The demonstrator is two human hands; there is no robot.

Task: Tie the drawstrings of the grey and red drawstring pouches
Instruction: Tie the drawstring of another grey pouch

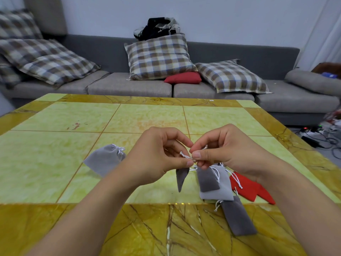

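Observation:
My left hand [158,154] and my right hand [225,150] meet above the table, both pinching the white drawstring [188,157] of a dark grey pouch [181,177] that hangs below my fingers. To the left lies a light grey pouch [104,159] with its cords knotted at the gathered neck. Under my right hand lie a pile of grey pouches [215,183], another dark grey pouch [238,218] near the table's front, and red pouches [251,187], all with loose white cords.
The table [73,163] has a green tiled top with a yellow marbled border. Behind it stands a grey sofa [129,85] with plaid cushions and a red cushion [183,78]. Cables and a power strip [313,133] lie on the floor at right.

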